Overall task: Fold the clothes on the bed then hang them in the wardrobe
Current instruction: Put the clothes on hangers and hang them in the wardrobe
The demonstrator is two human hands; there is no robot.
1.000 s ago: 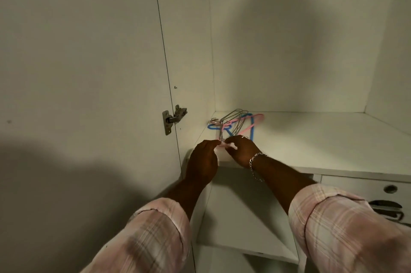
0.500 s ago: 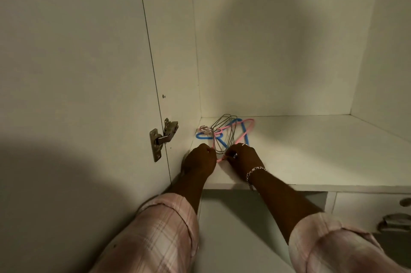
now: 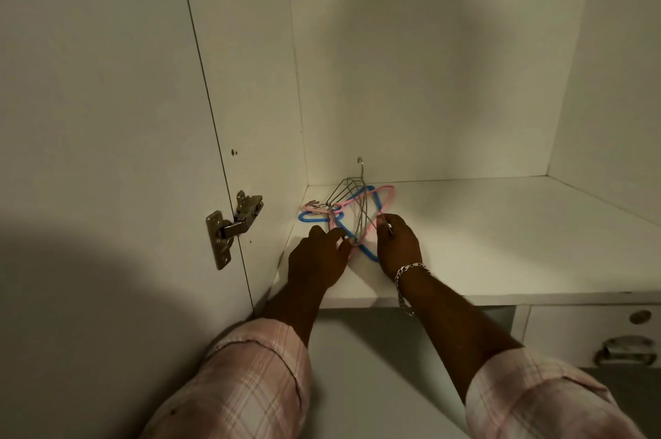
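Both hands are at the hangers [image 3: 352,213], which lie tangled in the back left corner of the wardrobe shelf [image 3: 500,242]. The right hand [image 3: 398,245] pinches a wire hanger [image 3: 357,204] and tilts it up; the left hand [image 3: 318,261] has curled fingers at the pink hanger [image 3: 379,196], probably holding it down. No clothes are in view. The step is getting one hanger; next, its wire must come free from the blue hanger [image 3: 311,217].

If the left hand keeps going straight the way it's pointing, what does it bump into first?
Probably the tangle of hangers right at the left hand's fingertips, which already seem to touch the wire and pink ones. Behind them is the wardrobe's back wall. Depth is hard to judge here.
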